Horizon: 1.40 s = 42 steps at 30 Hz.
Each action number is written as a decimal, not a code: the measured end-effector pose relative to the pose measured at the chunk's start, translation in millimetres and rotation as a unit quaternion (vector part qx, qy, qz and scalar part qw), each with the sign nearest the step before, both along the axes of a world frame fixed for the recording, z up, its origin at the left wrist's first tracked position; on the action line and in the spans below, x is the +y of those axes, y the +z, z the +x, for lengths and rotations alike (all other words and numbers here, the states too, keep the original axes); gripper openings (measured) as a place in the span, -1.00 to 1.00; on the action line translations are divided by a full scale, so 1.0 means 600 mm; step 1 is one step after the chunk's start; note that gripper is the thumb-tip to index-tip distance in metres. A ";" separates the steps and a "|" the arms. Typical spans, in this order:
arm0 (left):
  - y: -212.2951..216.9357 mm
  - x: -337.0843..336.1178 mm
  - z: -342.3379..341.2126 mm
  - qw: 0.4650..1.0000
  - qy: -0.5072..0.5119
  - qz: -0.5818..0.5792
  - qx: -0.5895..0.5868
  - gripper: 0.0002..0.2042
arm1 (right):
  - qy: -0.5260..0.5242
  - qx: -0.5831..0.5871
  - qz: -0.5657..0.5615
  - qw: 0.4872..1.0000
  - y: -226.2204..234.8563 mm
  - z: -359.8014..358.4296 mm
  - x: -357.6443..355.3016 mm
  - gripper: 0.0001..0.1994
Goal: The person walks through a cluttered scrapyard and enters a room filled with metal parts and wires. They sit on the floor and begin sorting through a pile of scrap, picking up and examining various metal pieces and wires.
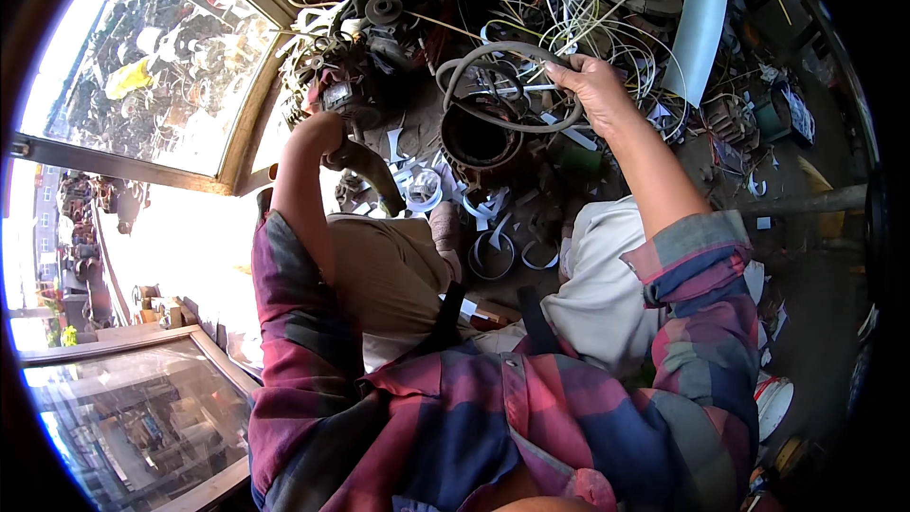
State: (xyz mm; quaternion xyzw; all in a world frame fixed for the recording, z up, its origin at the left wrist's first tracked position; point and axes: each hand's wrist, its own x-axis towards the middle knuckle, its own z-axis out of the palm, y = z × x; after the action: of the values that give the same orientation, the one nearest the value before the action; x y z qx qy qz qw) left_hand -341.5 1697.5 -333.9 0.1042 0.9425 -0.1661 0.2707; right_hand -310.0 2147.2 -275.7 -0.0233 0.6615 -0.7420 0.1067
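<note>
In my right hand (pixel 595 93) is a thick grey cable (pixel 477 57), bent into a loose loop and pinched between thumb and fingers. The loop hangs over a dark, rusty cylindrical motor housing (pixel 483 137) with an open round mouth. My left hand (pixel 325 131) reaches out beside a heap of old motor parts (pixel 365 57). Its fingers are turned away, so what they touch is hidden. Just below that hand, a dark curved piece like a pipe (pixel 374 175) slants toward my knee.
Tangled pale wires (pixel 607 28) and a light blue curved sheet (pixel 700 24) lie at the far right. White scraps and a white ring (pixel 493 256) litter the floor between my feet. Glazed frames, one a window (pixel 166 66), stand on the left. A white bucket (pixel 773 403) is at right.
</note>
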 end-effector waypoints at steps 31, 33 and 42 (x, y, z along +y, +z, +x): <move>0.226 -0.089 -0.233 0.612 0.360 0.533 0.461 -0.36 | -0.026 0.416 0.525 0.743 0.037 0.049 0.117 -0.71; 0.161 -0.058 -0.212 0.770 0.196 0.420 0.438 -0.35 | 0.001 0.383 0.544 0.747 0.056 0.054 0.104 -0.62; 0.048 0.272 0.023 0.936 -0.221 0.267 -0.054 -0.57 | 0.064 0.348 0.603 0.715 0.033 0.057 0.092 -0.60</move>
State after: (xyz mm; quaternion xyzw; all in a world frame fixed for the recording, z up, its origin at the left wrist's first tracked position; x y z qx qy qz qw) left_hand -327.7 1860.7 -305.3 0.3874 0.8893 0.0416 0.2395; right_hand -276.1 2202.5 -255.9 -0.2527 0.9560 -0.1165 -0.0927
